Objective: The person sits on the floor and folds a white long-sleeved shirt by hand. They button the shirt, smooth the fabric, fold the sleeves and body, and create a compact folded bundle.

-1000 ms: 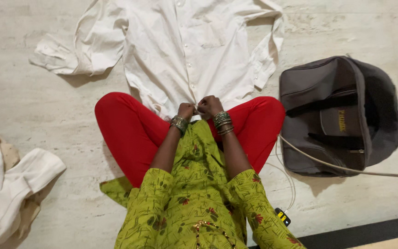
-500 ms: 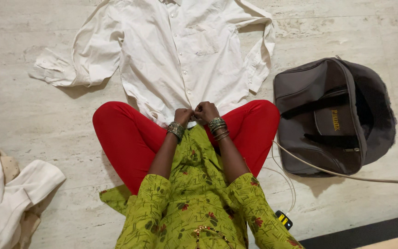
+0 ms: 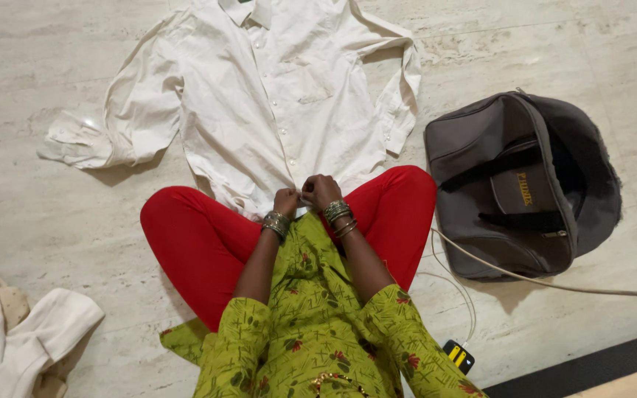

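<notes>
Below, a pale marble floor (image 3: 53,214) fills the view, and one person sits cross-legged on it in red trousers (image 3: 200,236) and a green printed tunic (image 3: 318,317). One white long-sleeved shirt (image 3: 274,103) lies spread flat on the floor in front of the knees, collar away from the person, front buttoned, its sleeves folded out to either side. Its bottom hem reaches the person's lap.

To the person's right stands one grey bag (image 3: 517,184), its flap thrown open; the inside looks dark and I cannot tell what it holds. A pale cord (image 3: 525,278) runs across the floor just below the bag. Off to the person's left sits one small heap of folded pale clothes (image 3: 23,339), partly cut off by the edge.

Both hands meet at the shirt's hem, touching each other. The left hand (image 3: 287,200) is closed, pinching the cloth at the button line. The right hand (image 3: 322,191) is likewise curled tight on the same spot. Each wrist carries a stack of metal bangles (image 3: 337,215).
</notes>
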